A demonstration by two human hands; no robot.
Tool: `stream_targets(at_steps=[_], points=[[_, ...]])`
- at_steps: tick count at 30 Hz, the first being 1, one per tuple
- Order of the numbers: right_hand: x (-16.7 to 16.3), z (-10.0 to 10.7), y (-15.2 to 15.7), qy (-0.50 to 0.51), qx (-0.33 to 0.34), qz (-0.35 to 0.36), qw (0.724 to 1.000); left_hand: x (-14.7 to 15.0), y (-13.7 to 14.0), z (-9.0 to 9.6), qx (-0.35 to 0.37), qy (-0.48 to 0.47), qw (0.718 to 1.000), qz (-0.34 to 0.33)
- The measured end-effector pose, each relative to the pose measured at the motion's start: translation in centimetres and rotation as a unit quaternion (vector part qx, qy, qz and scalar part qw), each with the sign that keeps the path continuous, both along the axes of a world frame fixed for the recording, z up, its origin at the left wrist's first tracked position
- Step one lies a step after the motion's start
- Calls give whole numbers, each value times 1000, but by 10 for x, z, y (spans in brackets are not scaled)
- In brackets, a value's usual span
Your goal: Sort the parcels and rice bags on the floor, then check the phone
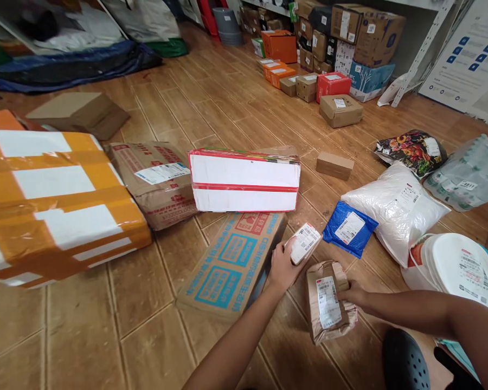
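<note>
Left hand grips small labelled box, raised just above floor. Right hand presses fingers on brown paper parcel lying near, centre-right. Blue mailer just beyond; red-white box farther left.

Single head view, forward and down, close above floor.

L hand: forearm in from bottom centre, wrist straight, palm facing right, fingers curled in closed grip. R hand: forearm in from lower right, nearly level, palm down, fingers bent, pressing downward. Hands near, not touching.
</note>
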State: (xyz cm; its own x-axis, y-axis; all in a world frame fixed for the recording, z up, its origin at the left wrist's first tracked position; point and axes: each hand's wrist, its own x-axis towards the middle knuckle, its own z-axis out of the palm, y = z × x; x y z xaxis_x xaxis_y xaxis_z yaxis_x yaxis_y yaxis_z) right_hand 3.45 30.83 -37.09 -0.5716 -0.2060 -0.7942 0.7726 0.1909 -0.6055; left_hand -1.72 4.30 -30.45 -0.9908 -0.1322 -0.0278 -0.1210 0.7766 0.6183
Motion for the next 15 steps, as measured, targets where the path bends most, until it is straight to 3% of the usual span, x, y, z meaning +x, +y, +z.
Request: stream_targets(at_steps=[8, 15], points=[[4, 30, 5, -61, -91, -17, 994, 33, -5, 7, 14, -51, 998, 35], [-1, 56, 41, -31, -91, -61, 993, 17, -17, 17, 149, -59, 984, 72]])
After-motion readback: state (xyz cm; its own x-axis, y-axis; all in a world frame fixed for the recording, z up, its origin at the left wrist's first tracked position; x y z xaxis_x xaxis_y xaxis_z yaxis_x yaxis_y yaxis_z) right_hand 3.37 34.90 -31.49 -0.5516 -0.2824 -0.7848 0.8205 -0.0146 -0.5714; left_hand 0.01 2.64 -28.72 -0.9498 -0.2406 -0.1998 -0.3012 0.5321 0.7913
